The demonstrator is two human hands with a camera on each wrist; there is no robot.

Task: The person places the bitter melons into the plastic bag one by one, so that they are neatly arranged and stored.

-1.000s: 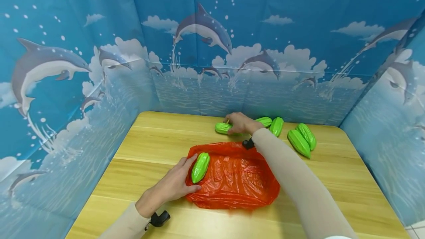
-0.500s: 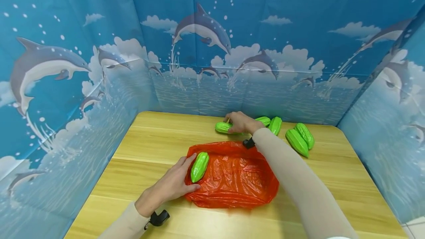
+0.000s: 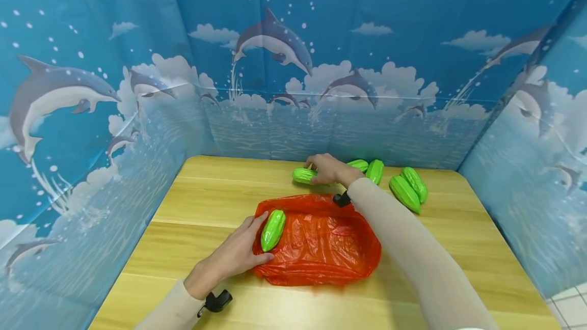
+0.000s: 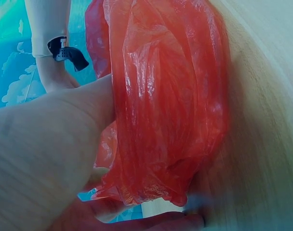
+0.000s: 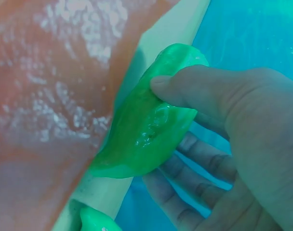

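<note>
A red plastic bag (image 3: 321,241) lies spread with its mouth up on the wooden table, one green bitter melon (image 3: 273,230) inside at its left end. My left hand (image 3: 236,251) holds that end of the bag, thumb at the rim; part of the hand is hidden by red film in the left wrist view. Beyond the bag, my right hand (image 3: 330,169) grips another ridged bitter melon (image 3: 302,175), thumb on one side and fingers on the other. The right wrist view shows this gripped melon (image 5: 149,120) beside the red film.
Two bitter melons (image 3: 374,171) lie just right of my right hand, one partly behind it. Another pair (image 3: 405,193) rests farther right. A dolphin-print curtain (image 3: 284,126) stands along the table's back edge and both sides.
The head view shifts slightly, so everything slides a little left. Both hands keep their places on the bag and the bitter melon.
</note>
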